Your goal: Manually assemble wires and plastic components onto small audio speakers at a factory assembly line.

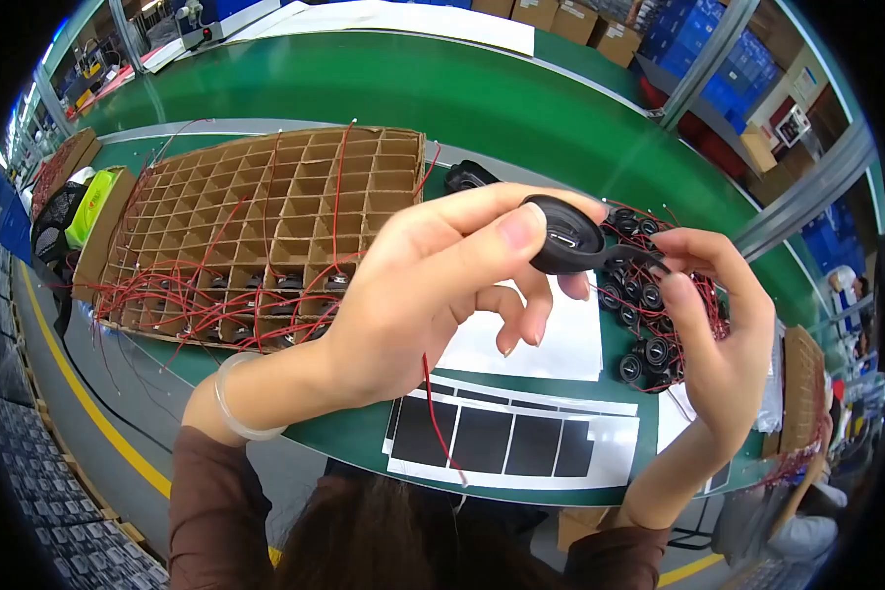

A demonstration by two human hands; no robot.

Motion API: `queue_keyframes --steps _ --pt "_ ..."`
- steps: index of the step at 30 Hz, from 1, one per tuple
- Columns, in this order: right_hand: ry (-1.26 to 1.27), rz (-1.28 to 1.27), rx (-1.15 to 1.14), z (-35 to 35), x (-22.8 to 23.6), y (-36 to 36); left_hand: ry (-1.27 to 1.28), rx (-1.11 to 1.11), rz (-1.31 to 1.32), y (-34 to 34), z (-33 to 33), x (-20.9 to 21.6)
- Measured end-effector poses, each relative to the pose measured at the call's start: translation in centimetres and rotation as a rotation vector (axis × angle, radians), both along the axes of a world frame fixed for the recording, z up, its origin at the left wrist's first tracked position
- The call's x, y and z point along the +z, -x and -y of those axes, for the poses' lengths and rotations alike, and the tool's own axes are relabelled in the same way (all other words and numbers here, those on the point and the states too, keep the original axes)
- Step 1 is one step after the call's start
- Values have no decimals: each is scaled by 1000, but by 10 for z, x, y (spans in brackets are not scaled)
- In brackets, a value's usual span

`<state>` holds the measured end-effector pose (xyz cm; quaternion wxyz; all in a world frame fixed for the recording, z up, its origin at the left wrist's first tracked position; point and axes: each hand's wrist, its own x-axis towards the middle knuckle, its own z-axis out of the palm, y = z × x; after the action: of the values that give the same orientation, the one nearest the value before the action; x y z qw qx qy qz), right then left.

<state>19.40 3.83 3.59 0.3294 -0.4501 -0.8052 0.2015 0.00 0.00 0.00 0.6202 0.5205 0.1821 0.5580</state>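
My left hand [393,285] grips a small round black speaker [563,236] between thumb and fingers, its other fingers loosely curled. A red wire [435,418] hangs below that palm, most likely the speaker's lead. From the speaker's rim a thin black strip [629,254] runs toward my right hand [723,339], whose thumb and forefinger pinch its end. Beneath the hands lie white paper [565,339] and sheets with black rectangles [531,447]. Several similar black speakers with red wires [647,359] are heaped beside the right hand.
To the left stands a cardboard divider box [295,192], its near cells holding speakers with tangled red wires. A green conveyor belt [364,84] crosses behind the bench. A metal post [708,64] rises at the back right, and a cardboard box [801,393] stands at the right end.
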Motion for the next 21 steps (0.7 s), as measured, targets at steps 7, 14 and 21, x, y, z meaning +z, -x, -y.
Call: queue_keyframes --steps 7,14,21 --pt "-176 -154 258 14 -4 14 233 -41 94 -10 1 -4" --pt "-167 -174 206 16 -11 22 162 20 -93 -13 1 -4" --pt "-225 -206 145 19 -13 26 -41 118 -384 -13 5 -2"
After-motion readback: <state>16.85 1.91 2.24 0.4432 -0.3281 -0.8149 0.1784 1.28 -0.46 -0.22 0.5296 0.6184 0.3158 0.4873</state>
